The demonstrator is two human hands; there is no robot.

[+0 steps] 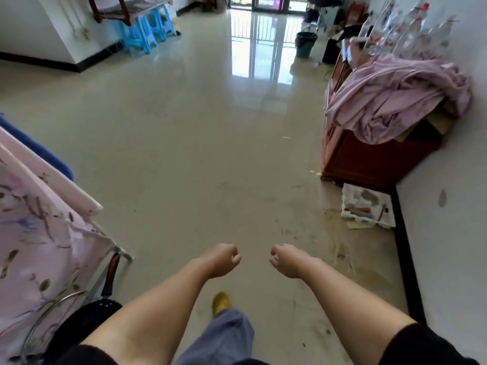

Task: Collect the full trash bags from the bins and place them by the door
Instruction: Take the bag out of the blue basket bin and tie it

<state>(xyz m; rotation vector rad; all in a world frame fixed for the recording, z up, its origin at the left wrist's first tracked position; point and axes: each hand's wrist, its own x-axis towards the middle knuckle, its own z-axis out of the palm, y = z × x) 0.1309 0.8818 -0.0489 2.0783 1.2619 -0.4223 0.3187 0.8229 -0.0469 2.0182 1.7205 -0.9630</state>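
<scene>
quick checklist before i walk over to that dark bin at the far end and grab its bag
1. Left hand free: ok, loosely curled, holding nothing.
2. Right hand free: ok, also empty.
3. Dark bin located: ok, on the floor at the far right, near the glass doors.
4. Bag in the bin full: cannot tell, too far and too small.
5. Path clear: ok, the open floor runs straight ahead; the white tray and the wooden cabinet stay along the right wall.
6. Floor dry: cannot tell, it is glossy, with scuffs and crumbs on the right.
</scene>
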